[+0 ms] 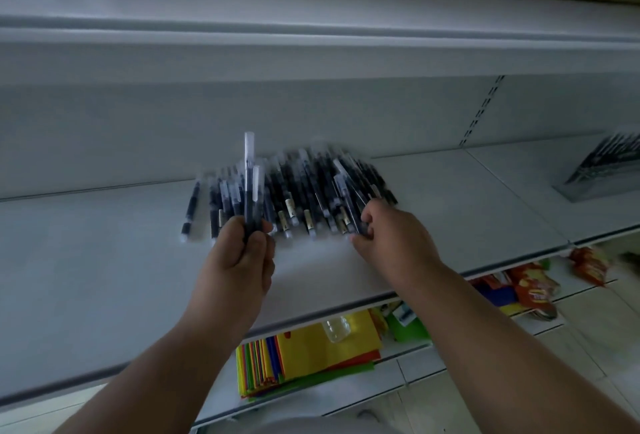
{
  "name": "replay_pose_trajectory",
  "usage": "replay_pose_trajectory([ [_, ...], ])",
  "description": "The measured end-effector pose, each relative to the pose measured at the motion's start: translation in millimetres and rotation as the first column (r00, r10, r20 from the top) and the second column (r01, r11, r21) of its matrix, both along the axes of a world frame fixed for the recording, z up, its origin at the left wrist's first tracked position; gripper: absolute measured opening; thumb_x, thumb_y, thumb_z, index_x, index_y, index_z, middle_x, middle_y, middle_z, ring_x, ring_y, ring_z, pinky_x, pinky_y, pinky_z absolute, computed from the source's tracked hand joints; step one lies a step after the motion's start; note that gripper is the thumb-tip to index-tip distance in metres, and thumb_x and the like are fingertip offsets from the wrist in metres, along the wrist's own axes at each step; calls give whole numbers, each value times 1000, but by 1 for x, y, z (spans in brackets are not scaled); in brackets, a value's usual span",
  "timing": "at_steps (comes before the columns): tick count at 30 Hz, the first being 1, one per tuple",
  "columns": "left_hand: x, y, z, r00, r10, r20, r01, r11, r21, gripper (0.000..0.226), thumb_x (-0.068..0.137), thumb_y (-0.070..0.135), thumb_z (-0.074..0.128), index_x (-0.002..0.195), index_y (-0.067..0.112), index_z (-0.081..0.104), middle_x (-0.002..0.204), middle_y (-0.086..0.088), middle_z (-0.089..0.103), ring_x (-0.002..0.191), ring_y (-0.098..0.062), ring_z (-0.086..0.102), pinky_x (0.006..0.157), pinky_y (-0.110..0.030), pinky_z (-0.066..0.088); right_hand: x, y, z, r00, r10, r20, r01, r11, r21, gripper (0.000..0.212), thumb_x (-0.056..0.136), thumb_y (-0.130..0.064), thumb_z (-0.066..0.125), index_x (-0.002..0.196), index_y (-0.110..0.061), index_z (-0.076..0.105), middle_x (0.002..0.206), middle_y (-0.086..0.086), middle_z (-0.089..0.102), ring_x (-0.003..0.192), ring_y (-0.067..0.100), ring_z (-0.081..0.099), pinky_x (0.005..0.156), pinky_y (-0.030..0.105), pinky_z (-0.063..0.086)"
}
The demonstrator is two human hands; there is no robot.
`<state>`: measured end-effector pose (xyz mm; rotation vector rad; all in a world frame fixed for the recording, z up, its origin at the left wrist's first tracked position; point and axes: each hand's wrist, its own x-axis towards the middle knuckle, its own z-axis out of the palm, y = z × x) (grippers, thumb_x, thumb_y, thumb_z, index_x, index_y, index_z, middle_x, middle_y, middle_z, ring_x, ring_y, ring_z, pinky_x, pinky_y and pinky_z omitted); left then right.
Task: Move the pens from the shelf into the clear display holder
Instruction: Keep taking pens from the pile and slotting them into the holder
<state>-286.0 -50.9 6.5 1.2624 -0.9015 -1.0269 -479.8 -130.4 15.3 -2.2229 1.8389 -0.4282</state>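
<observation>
Left hand [242, 253] grips slim capped pens [250, 188]; right hand [388, 229] pinches more.

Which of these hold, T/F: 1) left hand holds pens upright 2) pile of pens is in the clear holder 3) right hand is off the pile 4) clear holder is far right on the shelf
1) True: the left hand grips a few pens upright.
2) False: the pile of pens lies loose on the shelf.
3) False: the right hand grips pens at the pile's right edge.
4) True: the clear holder sits far right, already holding pens.
</observation>
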Motion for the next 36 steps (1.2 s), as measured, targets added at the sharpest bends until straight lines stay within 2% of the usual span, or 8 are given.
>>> replay_pose_trajectory([
  [4, -1, 2, 0, 999, -31, -19, 32, 998, 45, 20, 103, 2, 34, 88, 7, 46, 64, -2, 33, 52, -12, 25, 45, -26, 19, -2, -2, 0, 999, 11, 43, -11, 1000, 0, 27, 92, -26, 62, 116, -19, 51, 83, -3, 60, 77, 17, 58, 66, 30, 48],
  [9, 3, 0, -1, 1000, 7, -3, -6, 998, 59, 22, 103, 8, 38, 82, 8, 43, 58, 6, 35, 50, -10, 25, 43, -23, 23, -4, 7, 16, 950, 29, 312, -12, 998, -57, 37, 92, -21, 64, 125, -20, 47, 91, -6, 59, 78, 9, 59, 64, 25, 49],
  [13, -6, -7, -9, 999, 18, 32, -21, 995, 99, 24, 103, 16, 43, 81, 7, 43, 57, 6, 34, 53, -14, 25, 50, -30, 19, -12, 19, 36, 893, 60, 446, 2, 990, -138, 26, 92, -20, 63, 108, -26, 43, 86, -7, 62, 72, 2, 60, 54, 12, 44],
  [18, -36, -10, -9, 994, 25, 106, -39, 991, 125, 23, 102, 21, 44, 81, 15, 52, 57, 7, 40, 53, -13, 32, 47, -28, 26, -44, 39, 54, 806, 142, 574, -4, 972, -235, 13, 97, -28, 54, 96, -16, 49, 77, -1, 65, 67, 15, 66, 63, 38, 55],
  [20, -52, -11, -8, 992, 13, 124, -28, 992, 124, 23, 102, 22, 44, 82, 15, 52, 56, 8, 40, 53, -14, 33, 48, -29, 26, -63, 46, 57, 763, 147, 630, 18, 969, -248, 19, 97, -33, 51, 94, -15, 52, 77, -4, 66, 65, 11, 66, 65, 37, 56],
  [26, -142, -20, 1, 996, -52, 75, 44, 993, 108, 23, 103, 17, 43, 82, 16, 53, 57, 6, 39, 53, -13, 32, 50, -29, 24, -152, 58, 60, 795, 107, 597, 106, 945, -310, 2, 96, -24, 57, 95, -25, 56, 79, -11, 65, 72, 7, 66, 72, 39, 57],
  [30, -231, -25, 2, 989, -85, 123, 74, 993, 88, 20, 102, 21, 44, 87, 13, 56, 61, -2, 42, 57, -19, 36, 51, -32, 27, -240, 64, 61, 815, 38, 578, 183, 930, -319, 18, 95, -24, 60, 108, -30, 49, 88, -11, 67, 78, 5, 68, 76, 39, 58],
  [36, -351, -40, 2, 974, -133, 181, 123, 990, 68, 24, 103, 27, 43, 84, 20, 57, 58, 1, 43, 53, -19, 38, 51, -33, 31, -360, 67, 70, 818, 78, 571, 200, 891, -408, 7, 101, -32, 46, 104, -26, 47, 84, -7, 66, 69, 11, 65, 63, 39, 56],
])
